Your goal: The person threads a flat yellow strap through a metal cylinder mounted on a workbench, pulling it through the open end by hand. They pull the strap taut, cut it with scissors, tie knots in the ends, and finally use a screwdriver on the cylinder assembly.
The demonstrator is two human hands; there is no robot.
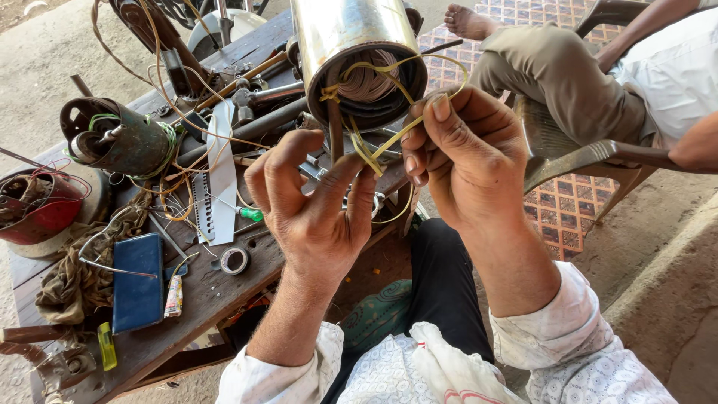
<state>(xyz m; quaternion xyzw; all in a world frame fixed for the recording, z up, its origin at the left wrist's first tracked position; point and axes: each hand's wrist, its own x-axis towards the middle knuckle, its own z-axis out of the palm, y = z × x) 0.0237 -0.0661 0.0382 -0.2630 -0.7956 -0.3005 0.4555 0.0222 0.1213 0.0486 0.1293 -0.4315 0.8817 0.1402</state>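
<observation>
A person is working at a cluttered wooden tabletop (206,295), both hands raised before a shiny steel motor stator (357,52) whose copper windings are showing at its open end. The left hand (314,206) is pinching a thin yellow sleeved wire (370,153) in a closed grip between thumb and fingers; the right hand (467,157) is gripping the same wire higher up, where it is looping out of the stator. The wire is looking light, springy and slick, best held close to the windings. Another person is sitting in a chair (583,153) alongside.

The person wears a white patterned shirt with sleeves pushed up, and black trousers.
</observation>
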